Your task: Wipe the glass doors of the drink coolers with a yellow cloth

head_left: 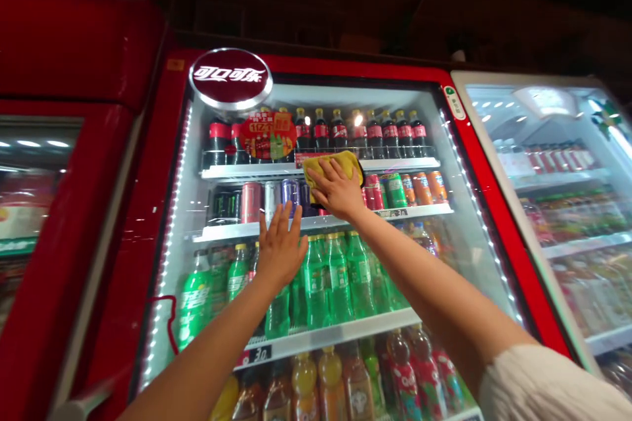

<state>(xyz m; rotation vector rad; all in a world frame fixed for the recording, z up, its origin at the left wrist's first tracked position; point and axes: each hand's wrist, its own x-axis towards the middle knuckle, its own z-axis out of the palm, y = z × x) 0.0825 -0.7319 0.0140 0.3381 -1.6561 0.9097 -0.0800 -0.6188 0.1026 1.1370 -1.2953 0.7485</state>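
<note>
Pressing a yellow cloth (330, 170) against the glass door (474, 256) of a red Coca-Cola cooler (133, 210), the right-hand grip (336, 189) lies flat on it and holds it to the pane. The cloth shows above and to the left of that hand, level with the top of the row of drink cans (276, 200) and just under the shelf of cola bottles (375, 135). The left-hand grip (281, 247) is wide open, its fingers spread and its palm flat to the glass, lower down and to the left, with nothing in it and the cloth just beyond its fingertips. Below it, behind the door, stand green soda bottles (328, 283), and orange and brown juice bottles (316, 388) fill the lowest shelf in view. A round Coca-Cola sign (230, 79) tops the door, a red promotional sticker (269, 135) sits on the glass beneath it, and a white sleeve (548, 385) covers the right upper arm. A white-framed cooler (538, 145) stands just beside the door on the right, and another red cooler (74, 46) stands on the left.
</note>
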